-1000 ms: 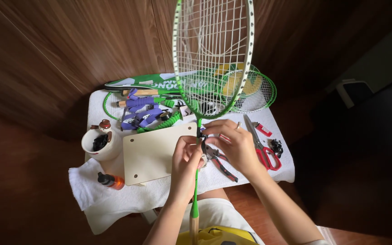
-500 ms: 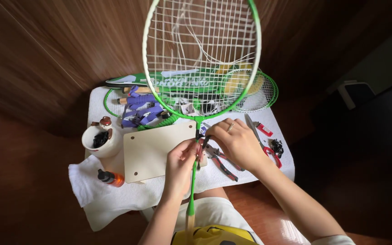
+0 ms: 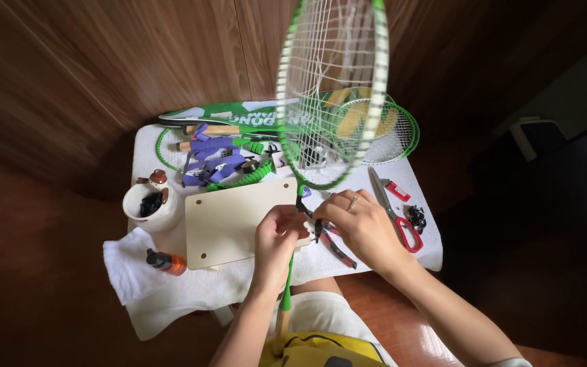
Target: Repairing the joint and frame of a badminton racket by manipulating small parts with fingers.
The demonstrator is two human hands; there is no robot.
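Gripping the green racket (image 3: 333,88) at its throat, both hands, left (image 3: 274,239) and right (image 3: 361,228), meet mid-frame above the tabletop (image 3: 416,183).

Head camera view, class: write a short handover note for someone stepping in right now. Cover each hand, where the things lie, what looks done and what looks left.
Left hand: fingers pinched at the throat of the green badminton racket, which stands upright over the small table.
Right hand: at the same spot, holding small pliers by their dark handles.
Nearby: beige board under the hands, red-handled scissors to the right, white cup and small orange bottle to the left, more rackets at the back.
Done: the racket head carries strings, some hanging loose.
Left: work at the throat is unfinished; scissors lie untouched.
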